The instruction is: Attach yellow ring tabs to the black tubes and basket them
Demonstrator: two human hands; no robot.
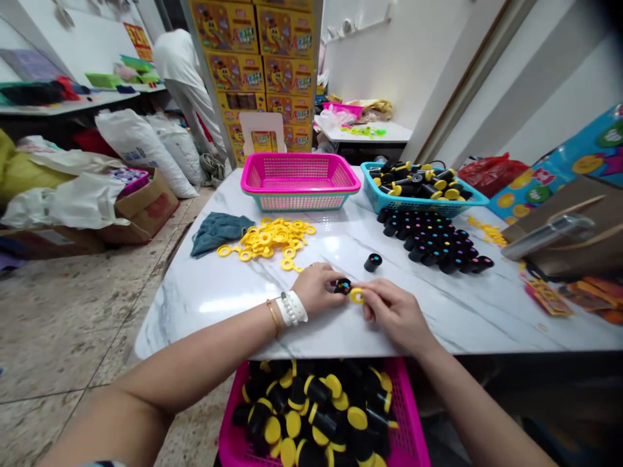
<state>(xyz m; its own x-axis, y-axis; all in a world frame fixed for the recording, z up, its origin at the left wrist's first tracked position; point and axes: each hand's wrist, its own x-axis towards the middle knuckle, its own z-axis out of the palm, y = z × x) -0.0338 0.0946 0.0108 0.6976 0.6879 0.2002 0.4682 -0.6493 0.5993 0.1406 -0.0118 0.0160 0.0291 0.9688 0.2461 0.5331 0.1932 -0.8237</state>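
My left hand (318,290) grips a small black cylinder (343,286) with coloured specks at its end, low over the marble-patterned table. Close beside it, my right hand (394,314) pinches a yellow plastic ring piece (357,296). The ring is at the cylinder's end; whether they touch, I cannot tell. A single black cylinder (372,262) stands just beyond my hands. Behind my left hand lies a heap of yellow ring pieces (272,240) next to a dark green cloth (221,232). Rows of black cylinders (433,240) with coloured dots stand at the right.
A pink basket (302,170) nested in a green one stands at the back. A blue basket (423,206) holds black cylinders with yellow caps. Below the table's front edge, a magenta basket (407,415) holds more capped cylinders. Stacked yellow boxes (287,71) and a bending person (187,78) are behind.
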